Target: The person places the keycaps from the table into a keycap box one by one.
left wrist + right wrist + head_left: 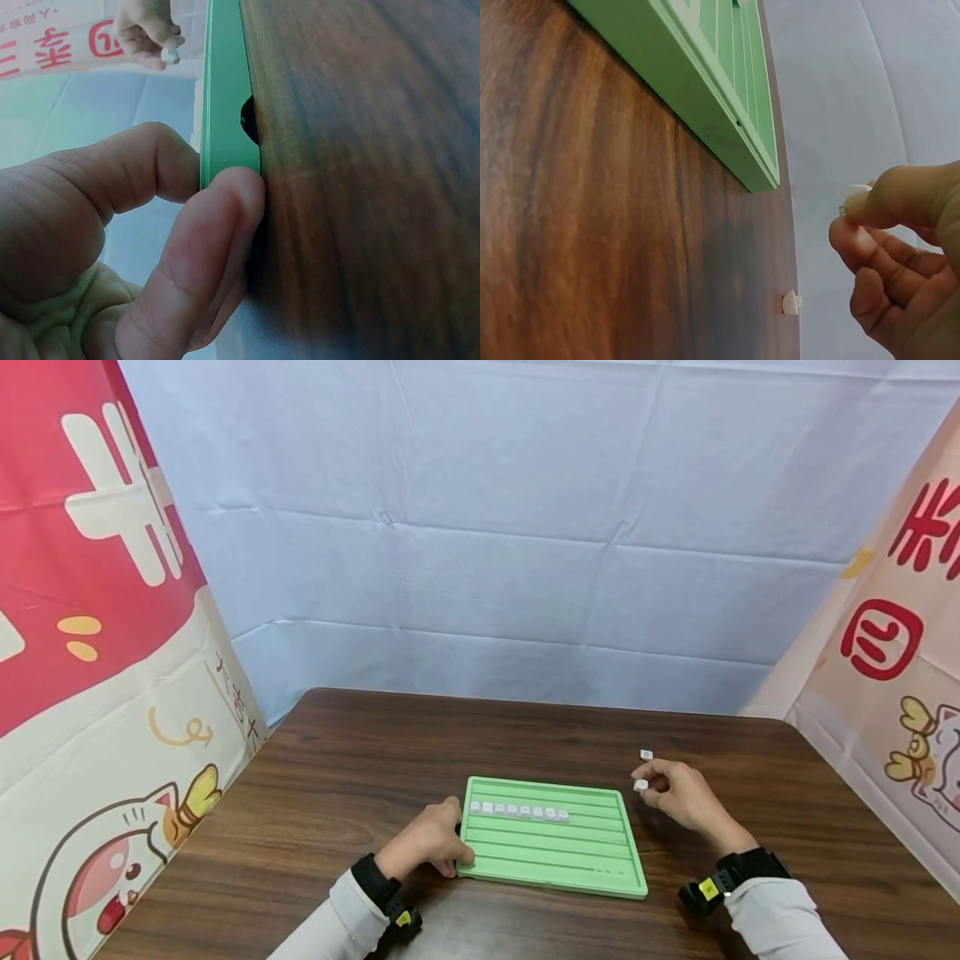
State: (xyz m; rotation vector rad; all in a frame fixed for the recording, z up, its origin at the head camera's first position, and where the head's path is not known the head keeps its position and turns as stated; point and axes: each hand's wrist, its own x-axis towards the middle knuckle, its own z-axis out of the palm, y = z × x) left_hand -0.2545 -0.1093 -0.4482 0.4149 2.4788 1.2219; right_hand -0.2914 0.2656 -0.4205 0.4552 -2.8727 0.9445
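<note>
A light green grooved tray (pixel 555 864) lies on the table, with a row of several white keycaps (pixel 519 811) along one of its upper grooves. My left hand (pixel 429 838) grips the tray's left edge; in the left wrist view its fingers (pixel 202 255) press against the green side wall (pixel 229 127), beside a dark notch. Right of the tray, my right hand (pixel 684 795) pinches one white keycap (pixel 641 785) between thumb and fingertips, held above the table in the right wrist view. Another loose keycap (pixel 647 754) sits on the table just beyond that hand.
The dark wood-grain table (pixel 360 760) extends around the tray on all sides. Behind it hangs a pale blue cloth (pixel 495 577). Printed curtains stand at the left (pixel 135 635) and the right (pixel 900 693).
</note>
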